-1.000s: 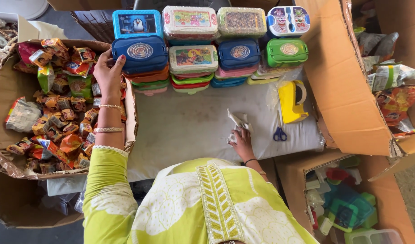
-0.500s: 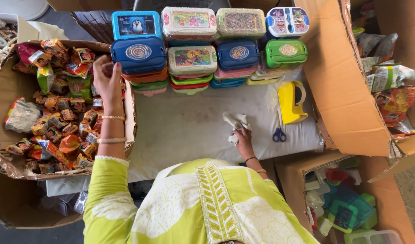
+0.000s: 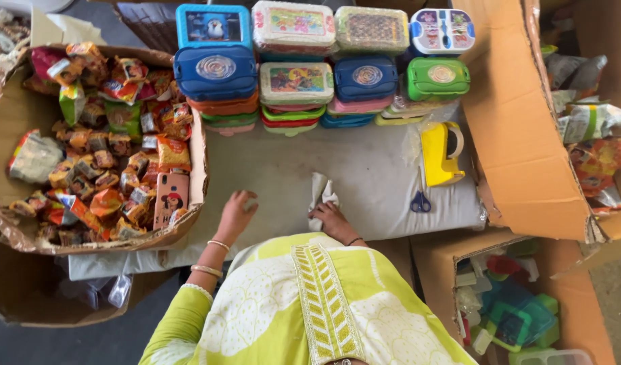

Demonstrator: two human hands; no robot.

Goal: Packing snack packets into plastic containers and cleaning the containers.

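Here, left hand (image 3: 237,211) curled (palm down)

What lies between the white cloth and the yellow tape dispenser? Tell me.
Only bare grey table cover lies between the white cloth and the yellow tape dispenser, in the head view.

1. Eight lunch boxes (image 3: 297,82) show their tops at the far edge of the table; more are stacked under them, too hidden to count.
2. One yellow tape holder (image 3: 440,154).
3. One pair of blue scissors (image 3: 420,201).
4. One white cloth (image 3: 322,193).
5. Three cardboard boxes (image 3: 520,128).
6. Snack packets (image 3: 107,162): too many to count.
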